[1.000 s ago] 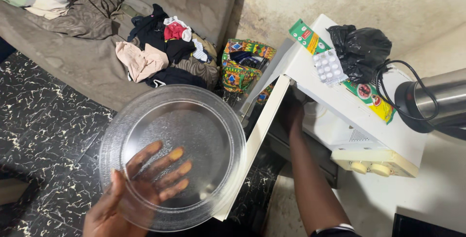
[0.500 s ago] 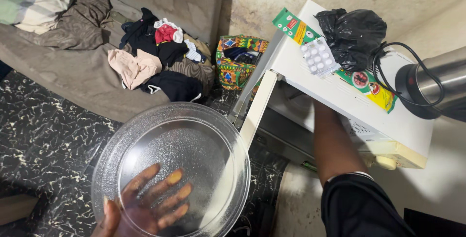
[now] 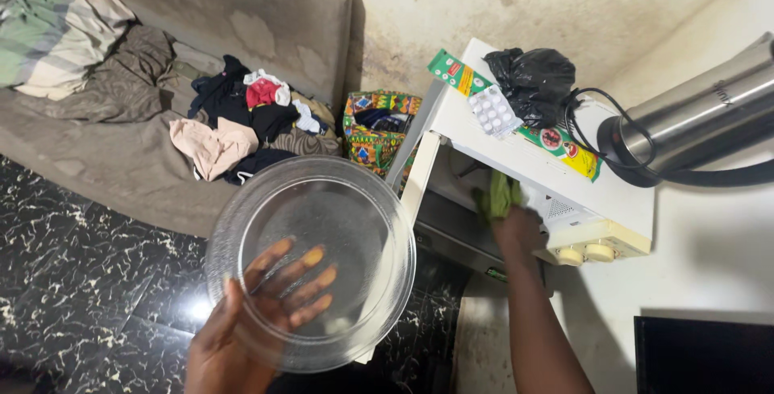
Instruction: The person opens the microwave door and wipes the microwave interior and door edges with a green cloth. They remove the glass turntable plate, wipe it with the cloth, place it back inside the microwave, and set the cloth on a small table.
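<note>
Two bare hands are at work over a dark marbled floor (image 3: 72, 281). The left hand (image 3: 242, 329) supports a round clear glass turntable plate (image 3: 310, 261) from below, palm up, its fingers (image 3: 302, 277) spread flat against the underside and showing through the glass, thumb hooked over the near rim; the grip is closed on the plate, which sits roughly level, just in front of the open door (image 3: 419, 180) of a white microwave oven (image 3: 556, 176). The right hand (image 3: 516, 229) reaches into the oven's cavity, closed around a green cloth (image 3: 496, 195) pressed inside the opening.

On top of the oven lie a long green and yellow box (image 3: 516, 112), a silver blister pack of white tablets (image 3: 493, 112) resting partly on it, and a crumpled black plastic bag (image 3: 532, 83) touching both. A shiny steel cylindrical appliance (image 3: 693, 120) with a black cord lies just beside the oven, to the right. To the left stands a worn brown sofa (image 3: 121, 160) carrying a heap of mixed clothes (image 3: 242, 124) and a striped blanket (image 3: 56, 31). A bright patterned fabric bag (image 3: 375, 128) sits between sofa and oven.
</note>
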